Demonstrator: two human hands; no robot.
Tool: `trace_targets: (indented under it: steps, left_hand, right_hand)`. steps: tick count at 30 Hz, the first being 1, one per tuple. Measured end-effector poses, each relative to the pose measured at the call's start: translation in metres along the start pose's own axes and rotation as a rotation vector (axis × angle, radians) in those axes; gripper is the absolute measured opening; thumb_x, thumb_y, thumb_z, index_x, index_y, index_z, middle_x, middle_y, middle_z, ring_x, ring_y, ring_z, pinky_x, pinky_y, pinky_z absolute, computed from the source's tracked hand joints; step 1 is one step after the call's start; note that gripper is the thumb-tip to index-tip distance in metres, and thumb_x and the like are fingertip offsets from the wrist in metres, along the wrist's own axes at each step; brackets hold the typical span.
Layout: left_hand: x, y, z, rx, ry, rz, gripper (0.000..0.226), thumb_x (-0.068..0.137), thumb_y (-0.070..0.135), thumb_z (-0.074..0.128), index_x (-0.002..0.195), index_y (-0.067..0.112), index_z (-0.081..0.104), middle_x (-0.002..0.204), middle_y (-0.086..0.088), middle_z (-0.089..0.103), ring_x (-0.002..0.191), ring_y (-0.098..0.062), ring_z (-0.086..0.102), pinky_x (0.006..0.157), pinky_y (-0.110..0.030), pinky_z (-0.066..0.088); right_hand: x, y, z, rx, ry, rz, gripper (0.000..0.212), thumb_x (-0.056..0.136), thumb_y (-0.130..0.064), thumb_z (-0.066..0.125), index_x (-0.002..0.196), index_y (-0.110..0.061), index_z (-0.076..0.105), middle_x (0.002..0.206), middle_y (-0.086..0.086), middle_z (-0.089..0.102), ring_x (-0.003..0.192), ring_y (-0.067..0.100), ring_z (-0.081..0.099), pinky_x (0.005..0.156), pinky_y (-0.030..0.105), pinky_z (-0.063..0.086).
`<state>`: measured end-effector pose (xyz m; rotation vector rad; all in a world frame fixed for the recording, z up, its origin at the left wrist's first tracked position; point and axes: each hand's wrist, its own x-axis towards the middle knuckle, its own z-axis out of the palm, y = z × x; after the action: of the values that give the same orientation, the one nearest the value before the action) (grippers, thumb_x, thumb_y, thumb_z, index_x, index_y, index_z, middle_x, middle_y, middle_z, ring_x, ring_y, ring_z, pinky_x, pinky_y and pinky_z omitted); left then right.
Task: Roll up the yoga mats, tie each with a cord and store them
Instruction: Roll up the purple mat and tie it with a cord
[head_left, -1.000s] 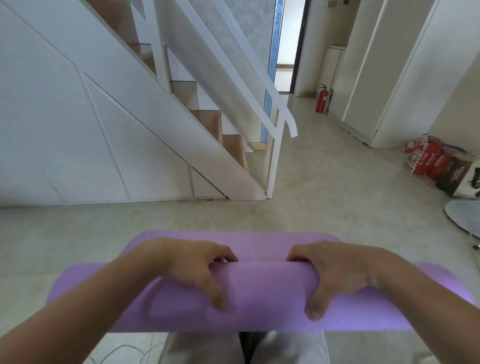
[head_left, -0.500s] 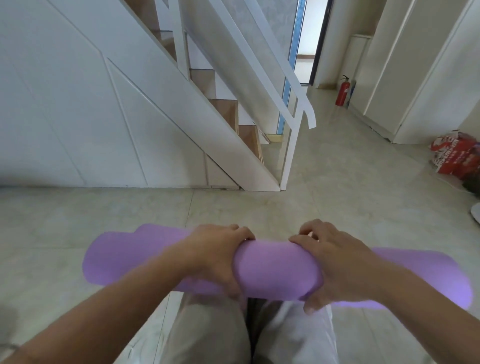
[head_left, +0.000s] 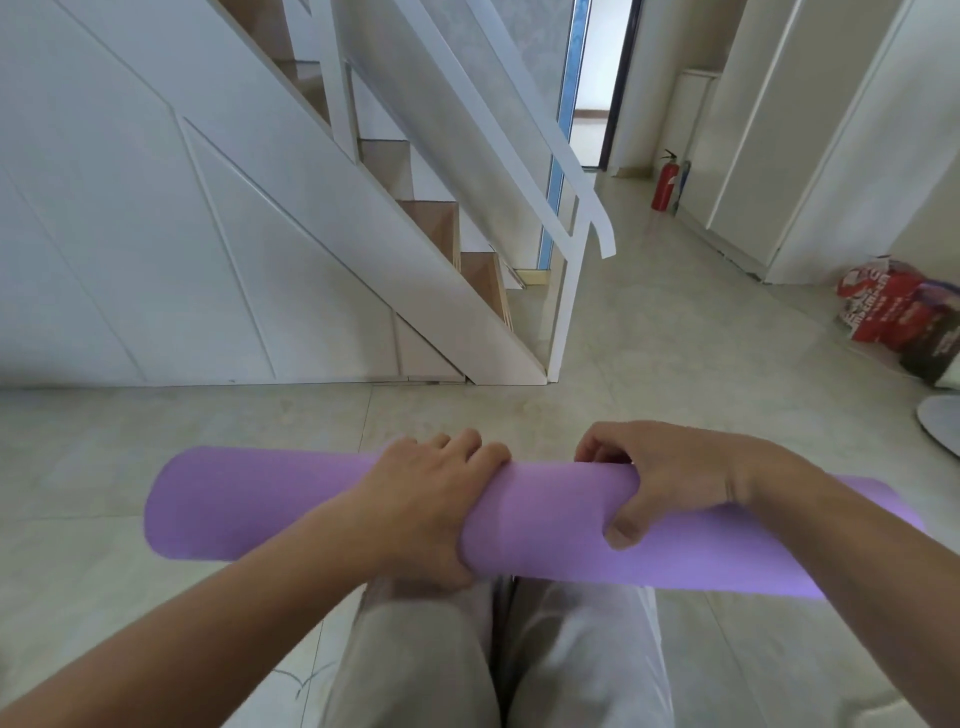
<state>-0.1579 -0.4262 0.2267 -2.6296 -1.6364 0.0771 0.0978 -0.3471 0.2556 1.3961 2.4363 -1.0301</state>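
Both hands grip the rolled mat (head_left: 561, 525) near its middle: left hand (head_left: 421, 514) wrapped over it, right hand (head_left: 670, 478) beside, thumb underneath. Knees (head_left: 498, 649) lie below them.

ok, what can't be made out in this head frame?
Head view only:
- purple mat: loose edge out of sight on the roll's far side or underside; right end partly behind the right forearm.
- left grip, right grip: fingertips hidden behind the roll.
- thin line at bottom left: too faint to tell if it is a cord.
- white round object: cut by the right edge.
- red bag: print too small.
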Motion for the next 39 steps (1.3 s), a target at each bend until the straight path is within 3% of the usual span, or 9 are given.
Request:
trace_targets:
  steps: [4, 8, 11, 15, 21, 25, 30, 34, 39]
  left_hand:
    - [0.007, -0.019, -0.016, -0.252, -0.219, -0.076, 0.088, 0.048, 0.059, 0.083, 0.123, 0.042, 0.04, 0.111, 0.019, 0.056, 0.094, -0.009, 0.056, 0.085, -0.031, 0.049]
    - [0.022, -0.044, -0.016, -0.638, -0.437, -0.174, 0.079, 0.041, 0.043, 0.092, 0.11, 0.04, 0.054, 0.105, 0.018, 0.064, 0.095, -0.009, 0.063, 0.086, -0.039, 0.056]
    - [0.028, -0.05, -0.012, -0.798, -0.542, -0.177, 0.076, 0.035, 0.042, 0.09, 0.105, 0.037, 0.061, 0.103, 0.013, 0.07, 0.094, -0.014, 0.07, 0.084, -0.044, 0.06]
    - [0.019, -0.038, -0.02, -0.659, -0.564, -0.117, 0.088, 0.044, 0.055, 0.086, 0.123, 0.044, 0.05, 0.117, 0.019, 0.061, 0.103, -0.009, 0.063, 0.092, -0.038, 0.055]
    - [-0.031, 0.005, -0.011, 0.088, -0.189, 0.036, 0.124, 0.048, 0.078, 0.071, 0.145, 0.031, 0.01, 0.132, 0.008, 0.034, 0.112, -0.018, 0.045, 0.1, -0.038, 0.04]
    - [-0.027, -0.004, 0.01, -0.072, -0.274, -0.034, 0.104, 0.049, 0.067, 0.073, 0.137, 0.034, 0.028, 0.121, 0.011, 0.046, 0.105, -0.017, 0.054, 0.088, -0.035, 0.048]
    - [0.005, -0.031, 0.001, -0.407, -0.463, -0.101, 0.098, 0.042, 0.065, 0.083, 0.128, 0.042, 0.042, 0.118, 0.019, 0.058, 0.106, -0.012, 0.057, 0.097, -0.035, 0.046]
    - [0.013, -0.037, -0.01, -0.664, -0.698, -0.134, 0.081, 0.039, 0.057, 0.086, 0.113, 0.039, 0.059, 0.105, 0.021, 0.068, 0.099, -0.006, 0.065, 0.094, -0.035, 0.054]
    - [-0.014, -0.012, -0.013, -0.304, -0.464, -0.007, 0.114, 0.049, 0.073, 0.078, 0.145, 0.044, 0.022, 0.139, 0.021, 0.04, 0.124, -0.007, 0.046, 0.108, -0.033, 0.038]
  right_hand:
    - [-0.006, -0.018, -0.007, -0.014, -0.082, -0.005, 0.061, 0.058, -0.052, 0.075, 0.117, -0.043, 0.06, 0.109, -0.021, 0.066, 0.098, 0.002, 0.064, 0.095, 0.039, 0.052]
    - [-0.018, -0.034, 0.009, -0.463, 0.053, -0.061, 0.114, 0.049, -0.074, 0.078, 0.145, -0.047, 0.022, 0.135, -0.027, 0.032, 0.119, 0.002, 0.04, 0.102, 0.029, 0.037]
    - [-0.014, -0.038, 0.028, -0.643, 0.155, -0.106, 0.118, 0.049, -0.073, 0.076, 0.146, -0.041, 0.017, 0.131, -0.019, 0.033, 0.117, 0.009, 0.044, 0.093, 0.028, 0.041]
    - [-0.013, -0.029, 0.021, -0.446, 0.075, -0.056, 0.093, 0.045, -0.066, 0.078, 0.126, -0.049, 0.034, 0.115, -0.025, 0.053, 0.098, 0.003, 0.055, 0.087, 0.026, 0.047]
    - [-0.006, -0.018, 0.01, 0.042, -0.243, 0.041, 0.079, 0.04, -0.052, 0.086, 0.112, -0.048, 0.053, 0.109, -0.023, 0.064, 0.098, 0.005, 0.066, 0.09, 0.04, 0.055]
    - [0.001, -0.024, 0.025, -0.093, -0.267, 0.032, 0.072, 0.051, -0.062, 0.078, 0.117, -0.047, 0.055, 0.113, -0.024, 0.06, 0.103, 0.004, 0.062, 0.096, 0.039, 0.051]
    - [-0.013, -0.032, 0.036, -0.472, -0.042, -0.042, 0.121, 0.045, -0.075, 0.077, 0.145, -0.045, 0.017, 0.129, -0.02, 0.032, 0.118, 0.01, 0.042, 0.101, 0.032, 0.04]
    - [-0.016, -0.031, 0.033, -0.278, -0.058, 0.013, 0.093, 0.043, -0.066, 0.081, 0.122, -0.056, 0.032, 0.114, -0.024, 0.054, 0.104, 0.007, 0.055, 0.091, 0.032, 0.049]
    - [-0.007, -0.021, 0.02, -0.092, -0.238, 0.056, 0.075, 0.04, -0.059, 0.082, 0.108, -0.042, 0.054, 0.105, -0.02, 0.063, 0.096, 0.003, 0.061, 0.09, 0.035, 0.052]
